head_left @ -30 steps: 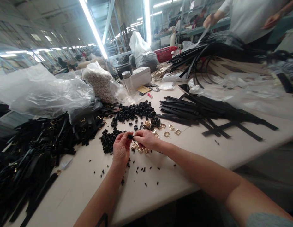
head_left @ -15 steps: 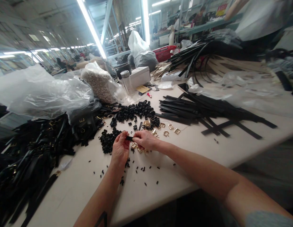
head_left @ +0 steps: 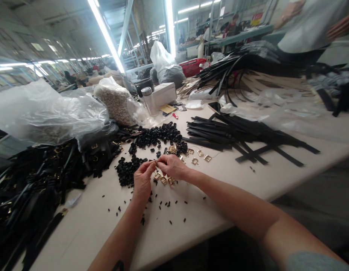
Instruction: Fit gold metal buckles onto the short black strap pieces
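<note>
- The left hand [head_left: 143, 176] is near the middle of the frame; its thumb and finger are pinched close together, tip to tip with the right hand [head_left: 173, 167].
- The right hand has its fingers bent and its tips pinched in too; what is between the tips is too small and hidden, so one cannot tell what they hold.
- Gold buckles [head_left: 163, 180] lie on the table [head_left: 90, 233] just under the right hand, in the middle of the frame; more of them lie a bit to the right of it.
- A pile of little black rings [head_left: 126, 172] sits just beside the left hand, on its left; a second pile of black rings [head_left: 159, 134] is higher up, past the hands.
- Tiny black bits [head_left: 168, 204] are dotted over the lower middle of the frame, near the arms.
- Flat black strips [head_left: 208, 133] lie in a bunch at the right of the frame; some cross over each other.
- A big heap of black straps [head_left: 28, 180] fills the lower left; bits of gold shine in it, and a see-through plastic bag [head_left: 44, 109] sits above it.
- A red lighter-like thing [head_left: 175, 116], a clear bottle [head_left: 148, 101] and a white box [head_left: 164, 92] are in the upper middle.
- Another person in a white top [head_left: 307, 26] stands at the upper right.
</note>
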The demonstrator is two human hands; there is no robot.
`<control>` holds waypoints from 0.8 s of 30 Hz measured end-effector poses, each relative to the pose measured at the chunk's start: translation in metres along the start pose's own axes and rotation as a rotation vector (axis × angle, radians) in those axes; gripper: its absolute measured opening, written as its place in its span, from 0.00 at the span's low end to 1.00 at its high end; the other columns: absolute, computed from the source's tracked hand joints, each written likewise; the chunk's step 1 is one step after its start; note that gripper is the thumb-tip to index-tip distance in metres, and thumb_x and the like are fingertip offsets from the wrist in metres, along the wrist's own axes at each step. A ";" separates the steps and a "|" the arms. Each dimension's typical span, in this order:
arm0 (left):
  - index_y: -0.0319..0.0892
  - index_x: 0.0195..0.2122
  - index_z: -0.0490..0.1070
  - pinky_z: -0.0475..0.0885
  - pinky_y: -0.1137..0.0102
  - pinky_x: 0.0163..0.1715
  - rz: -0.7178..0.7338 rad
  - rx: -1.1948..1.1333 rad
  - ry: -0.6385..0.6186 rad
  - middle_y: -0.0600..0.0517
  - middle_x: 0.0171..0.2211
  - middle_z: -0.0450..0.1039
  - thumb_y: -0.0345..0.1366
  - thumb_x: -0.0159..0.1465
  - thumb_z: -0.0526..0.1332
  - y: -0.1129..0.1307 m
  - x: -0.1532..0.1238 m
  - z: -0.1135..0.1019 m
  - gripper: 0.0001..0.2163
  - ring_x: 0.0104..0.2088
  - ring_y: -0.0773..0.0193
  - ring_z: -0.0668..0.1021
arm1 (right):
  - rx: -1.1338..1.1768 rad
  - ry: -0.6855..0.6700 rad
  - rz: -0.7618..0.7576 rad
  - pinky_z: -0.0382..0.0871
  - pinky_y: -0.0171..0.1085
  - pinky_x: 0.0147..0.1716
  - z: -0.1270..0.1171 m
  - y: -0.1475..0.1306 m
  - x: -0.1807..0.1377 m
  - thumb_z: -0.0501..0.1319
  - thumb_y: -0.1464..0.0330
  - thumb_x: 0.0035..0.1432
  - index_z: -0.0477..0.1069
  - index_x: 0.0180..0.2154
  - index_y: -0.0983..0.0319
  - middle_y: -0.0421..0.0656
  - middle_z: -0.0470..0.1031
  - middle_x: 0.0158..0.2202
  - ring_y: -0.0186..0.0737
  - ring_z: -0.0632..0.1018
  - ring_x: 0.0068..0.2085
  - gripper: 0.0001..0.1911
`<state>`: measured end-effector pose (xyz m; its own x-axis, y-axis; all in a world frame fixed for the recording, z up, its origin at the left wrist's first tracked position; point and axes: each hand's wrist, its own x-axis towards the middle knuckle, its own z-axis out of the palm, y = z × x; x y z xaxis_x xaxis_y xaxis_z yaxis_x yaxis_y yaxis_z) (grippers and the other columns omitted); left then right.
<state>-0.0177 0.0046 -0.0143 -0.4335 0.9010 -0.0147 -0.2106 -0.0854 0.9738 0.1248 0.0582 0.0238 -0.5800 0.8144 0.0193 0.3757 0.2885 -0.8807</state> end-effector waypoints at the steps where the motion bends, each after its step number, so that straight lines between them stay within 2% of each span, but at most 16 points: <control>1: 0.39 0.32 0.78 0.71 0.72 0.39 0.019 0.026 -0.003 0.50 0.33 0.78 0.39 0.50 0.72 0.000 0.000 -0.001 0.12 0.34 0.66 0.78 | -0.009 -0.009 -0.008 0.59 0.29 0.24 -0.001 0.000 0.000 0.55 0.67 0.60 0.72 0.33 0.64 0.38 0.72 0.21 0.28 0.70 0.22 0.09; 8: 0.40 0.29 0.77 0.71 0.74 0.32 0.013 -0.036 0.083 0.52 0.29 0.77 0.40 0.48 0.73 0.017 0.010 -0.009 0.12 0.29 0.68 0.77 | -0.058 -0.261 0.030 0.59 0.29 0.22 -0.013 0.001 0.000 0.55 0.67 0.58 0.73 0.32 0.64 0.39 0.75 0.24 0.29 0.71 0.21 0.09; 14: 0.38 0.29 0.77 0.71 0.73 0.34 -0.081 -0.063 0.071 0.50 0.31 0.78 0.40 0.43 0.75 0.014 0.012 -0.015 0.15 0.30 0.68 0.77 | -0.176 -0.200 -0.025 0.57 0.30 0.25 -0.009 -0.002 -0.002 0.53 0.68 0.62 0.73 0.31 0.64 0.38 0.71 0.21 0.29 0.69 0.23 0.13; 18: 0.38 0.31 0.78 0.70 0.73 0.34 -0.061 0.017 0.013 0.49 0.31 0.78 0.40 0.46 0.74 0.008 0.007 -0.011 0.15 0.30 0.67 0.76 | -0.190 -0.175 -0.072 0.56 0.30 0.26 -0.004 -0.003 -0.002 0.53 0.68 0.62 0.73 0.30 0.64 0.38 0.71 0.22 0.29 0.69 0.24 0.12; 21: 0.38 0.32 0.77 0.70 0.73 0.34 -0.040 -0.013 0.019 0.50 0.31 0.78 0.40 0.46 0.74 0.007 0.003 -0.006 0.15 0.30 0.67 0.76 | -0.159 -0.151 -0.104 0.55 0.30 0.26 -0.003 -0.003 -0.002 0.53 0.69 0.63 0.73 0.31 0.64 0.37 0.71 0.22 0.29 0.68 0.24 0.12; 24: 0.41 0.40 0.76 0.71 0.74 0.34 -0.025 -0.111 0.029 0.53 0.31 0.77 0.36 0.45 0.74 0.010 0.001 -0.001 0.20 0.31 0.69 0.77 | -0.122 -0.129 -0.132 0.55 0.30 0.26 -0.002 -0.002 -0.002 0.54 0.70 0.63 0.73 0.32 0.64 0.37 0.72 0.23 0.28 0.68 0.24 0.11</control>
<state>-0.0209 0.0039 -0.0051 -0.4518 0.8909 -0.0469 -0.3167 -0.1110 0.9420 0.1264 0.0570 0.0268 -0.7147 0.6965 0.0635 0.3703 0.4539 -0.8105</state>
